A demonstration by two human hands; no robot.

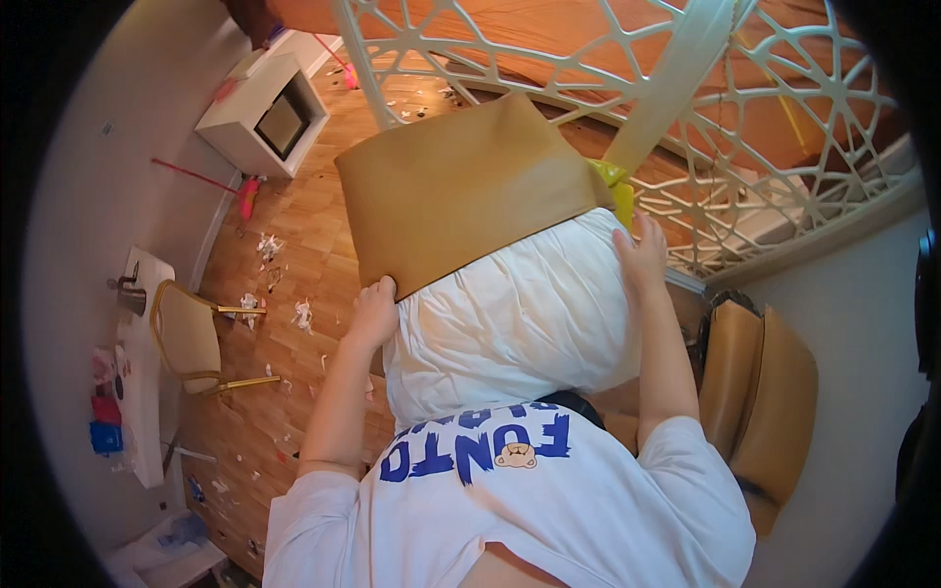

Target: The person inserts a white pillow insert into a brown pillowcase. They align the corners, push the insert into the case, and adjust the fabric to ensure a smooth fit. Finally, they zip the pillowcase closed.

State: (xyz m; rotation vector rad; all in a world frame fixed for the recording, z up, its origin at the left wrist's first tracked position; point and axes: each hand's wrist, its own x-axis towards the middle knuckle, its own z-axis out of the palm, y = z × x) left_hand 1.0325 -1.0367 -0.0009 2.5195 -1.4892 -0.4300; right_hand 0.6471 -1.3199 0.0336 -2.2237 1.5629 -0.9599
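Observation:
A large white cushion or pillow point(514, 316) with a wrinkled surface lies in front of my body, its far part inside or under a tan leather-like cover point(470, 191). My left hand point(376, 309) grips the cover's near left corner, thumb on top, where it meets the white fabric. At the right side of the white cushion, my right hand point(642, 250) rests against its far corner with thumb and fingers apart. Just beyond that hand a yellow-green plastic-like piece point(623, 198) shows at the cover's right edge. What lies beneath the cushion is hidden.
Ahead stands a white lattice partition point(639, 95). Tan leather seat cushions point(772, 411) are at the right. At the left are a cream chair point(187, 338), a white desk point(147, 411) and a white cabinet point(257, 117). Crumpled paper litter point(302, 316) and a pink broom point(248, 198) are on the wood floor.

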